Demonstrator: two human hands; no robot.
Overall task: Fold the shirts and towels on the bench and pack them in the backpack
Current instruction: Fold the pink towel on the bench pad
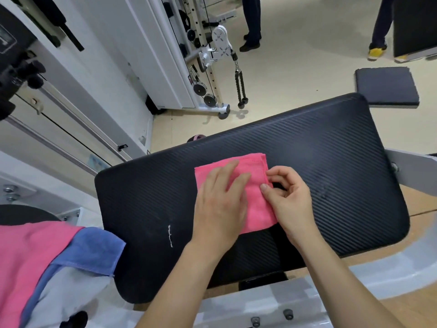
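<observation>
The left hand point(220, 204) presses the folded towel point(250, 163) flat on the desk point(331, 162) while the right hand point(292, 200) pinches its edge, probably for one more fold.

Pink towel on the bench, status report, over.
Left hand flat on pink towel, pressing. Right hand pinches its right edge. Towel folded on bench pad. Nothing blocking.

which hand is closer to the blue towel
Left. The left hand lies flat on the folded pink towel, on the side toward the blue towel; the right hand pinches that towel's far edge.
</observation>
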